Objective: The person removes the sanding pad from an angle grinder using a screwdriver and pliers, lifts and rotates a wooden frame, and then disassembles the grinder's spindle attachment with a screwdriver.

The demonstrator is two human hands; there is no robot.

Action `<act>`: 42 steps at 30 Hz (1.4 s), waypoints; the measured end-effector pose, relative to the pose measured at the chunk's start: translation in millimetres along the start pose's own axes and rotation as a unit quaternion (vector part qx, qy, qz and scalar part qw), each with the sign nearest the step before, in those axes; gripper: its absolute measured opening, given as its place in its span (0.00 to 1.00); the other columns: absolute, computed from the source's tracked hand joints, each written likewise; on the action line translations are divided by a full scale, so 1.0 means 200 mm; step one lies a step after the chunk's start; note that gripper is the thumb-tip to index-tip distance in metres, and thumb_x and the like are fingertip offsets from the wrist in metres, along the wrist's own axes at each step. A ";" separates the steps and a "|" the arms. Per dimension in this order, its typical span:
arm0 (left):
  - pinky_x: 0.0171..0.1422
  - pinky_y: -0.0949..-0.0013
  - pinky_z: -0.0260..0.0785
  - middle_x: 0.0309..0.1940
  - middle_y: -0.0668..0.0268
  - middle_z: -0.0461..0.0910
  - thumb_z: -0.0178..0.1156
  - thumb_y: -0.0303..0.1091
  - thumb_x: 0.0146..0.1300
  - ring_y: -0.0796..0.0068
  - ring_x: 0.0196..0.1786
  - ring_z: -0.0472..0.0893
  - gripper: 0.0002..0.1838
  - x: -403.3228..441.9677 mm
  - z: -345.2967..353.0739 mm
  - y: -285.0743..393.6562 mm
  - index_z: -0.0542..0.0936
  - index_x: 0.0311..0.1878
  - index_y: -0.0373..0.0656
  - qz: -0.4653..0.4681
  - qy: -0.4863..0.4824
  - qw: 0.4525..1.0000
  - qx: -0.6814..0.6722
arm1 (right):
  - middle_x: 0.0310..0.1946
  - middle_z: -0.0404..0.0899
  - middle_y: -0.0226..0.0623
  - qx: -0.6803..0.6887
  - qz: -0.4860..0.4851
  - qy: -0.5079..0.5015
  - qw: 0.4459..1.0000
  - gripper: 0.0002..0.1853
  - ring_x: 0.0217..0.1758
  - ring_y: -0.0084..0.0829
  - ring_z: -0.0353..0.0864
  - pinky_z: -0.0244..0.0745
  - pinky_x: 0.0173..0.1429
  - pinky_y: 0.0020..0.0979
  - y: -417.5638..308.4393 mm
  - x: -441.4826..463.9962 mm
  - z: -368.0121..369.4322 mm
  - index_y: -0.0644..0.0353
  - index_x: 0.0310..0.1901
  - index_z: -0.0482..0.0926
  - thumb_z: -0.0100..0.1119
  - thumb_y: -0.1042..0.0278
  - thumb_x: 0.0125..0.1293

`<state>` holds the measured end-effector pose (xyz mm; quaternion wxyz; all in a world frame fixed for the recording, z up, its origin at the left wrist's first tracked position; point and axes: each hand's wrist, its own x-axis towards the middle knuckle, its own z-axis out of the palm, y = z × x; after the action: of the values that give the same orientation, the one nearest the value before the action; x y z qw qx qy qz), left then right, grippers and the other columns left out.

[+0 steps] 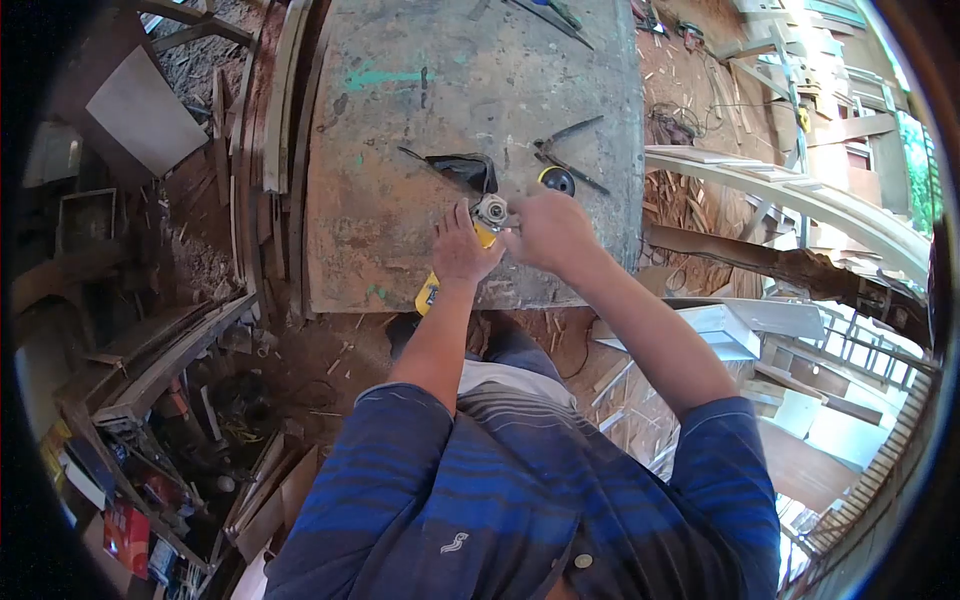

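My left hand (pixel 465 248) is wrapped round a yellow angle grinder (pixel 427 294) near the front edge of the worktable. The grinder's metal head (pixel 492 209) faces up, with its round spindle end showing. My right hand (pixel 552 232), slightly blurred, is closed at the right side of that head. Whatever its fingers pinch there is hidden. Just beyond the head lies a black curved piece (pixel 468 170), its kind unclear. A round black-and-yellow object (pixel 557 181) sits beyond my right hand, beside dark pliers (pixel 572 152) with their handles spread.
The worn worktable (pixel 400 120) has green paint marks. Long dark and blue tools (pixel 550 18) lie at its far edge. Timber lengths (pixel 285 100) stand along the left side. Wood frames and a pale beam (pixel 790 190) fill the right. Scraps and tools clutter the lower left.
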<state>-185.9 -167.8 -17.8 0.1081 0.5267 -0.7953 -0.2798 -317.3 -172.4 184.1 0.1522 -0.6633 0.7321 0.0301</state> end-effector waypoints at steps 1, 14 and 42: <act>0.73 0.42 0.67 0.67 0.46 0.75 0.69 0.67 0.57 0.44 0.67 0.76 0.53 -0.01 0.00 0.00 0.67 0.74 0.35 0.001 -0.002 1.000 -0.003 | 0.32 0.88 0.48 0.110 0.041 0.057 0.991 0.07 0.40 0.39 0.91 0.84 0.48 0.39 -0.02 -0.02 0.01 0.64 0.36 0.88 0.66 0.69 0.66; 0.72 0.42 0.68 0.64 0.47 0.76 0.74 0.63 0.53 0.43 0.66 0.76 0.53 0.01 -0.01 0.00 0.67 0.73 0.36 -0.004 0.003 0.999 -0.033 | 0.22 0.81 0.33 0.641 0.091 0.251 0.720 0.15 0.25 0.23 0.76 0.70 0.33 0.28 0.01 -0.05 0.46 0.65 0.25 0.77 0.61 0.63 0.66; 0.73 0.44 0.68 0.67 0.51 0.74 0.74 0.60 0.55 0.46 0.67 0.76 0.51 0.03 -0.05 -0.03 0.67 0.74 0.38 -0.025 -0.048 0.998 -0.039 | 0.19 0.75 0.28 0.365 0.416 -0.371 0.745 0.15 0.14 0.20 0.68 0.57 0.16 0.29 0.20 0.04 0.07 0.57 0.51 0.84 0.58 0.55 0.79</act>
<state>-178.7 -178.7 -13.0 0.0830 0.5279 -0.7748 -0.3379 -354.2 -171.8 163.2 0.6146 -0.1228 0.7766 0.0641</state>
